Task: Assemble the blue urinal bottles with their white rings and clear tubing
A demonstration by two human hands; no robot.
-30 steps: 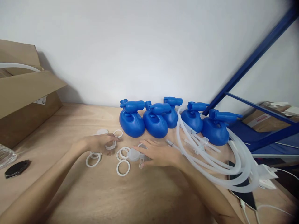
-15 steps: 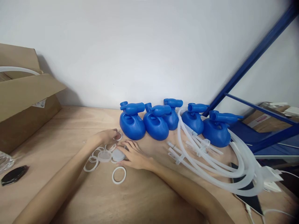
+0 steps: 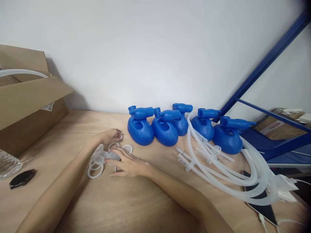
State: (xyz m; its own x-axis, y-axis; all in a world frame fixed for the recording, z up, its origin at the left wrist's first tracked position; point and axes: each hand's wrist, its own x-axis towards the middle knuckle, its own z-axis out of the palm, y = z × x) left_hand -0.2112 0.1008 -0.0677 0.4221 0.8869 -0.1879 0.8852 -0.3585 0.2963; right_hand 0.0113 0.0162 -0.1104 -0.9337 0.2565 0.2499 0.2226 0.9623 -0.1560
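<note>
Several white rings (image 3: 95, 171) and translucent discs (image 3: 103, 156) lie in a loose pile on the wooden table. Behind the pile, my left hand (image 3: 109, 136) has its fingers curled round a small white ring (image 3: 121, 137), only partly visible. My right hand (image 3: 128, 163) rests palm down with fingers spread over the pile's right side, covering part of a disc and a ring. Another ring (image 3: 127, 149) lies just behind the right hand's fingers.
Several blue plastic bottles (image 3: 141, 131) stand along the wall, with coiled clear tubes (image 3: 257, 181) and a phone (image 3: 261, 207) at the right. An open cardboard box (image 3: 36, 119) and a black object (image 3: 23, 179) are at the left. A blue metal frame (image 3: 267, 68) rises at the right.
My right hand has moved left over the discs, and the pile is more bunched together. The left hand has shifted slightly left and back. The view has turned a little left.
</note>
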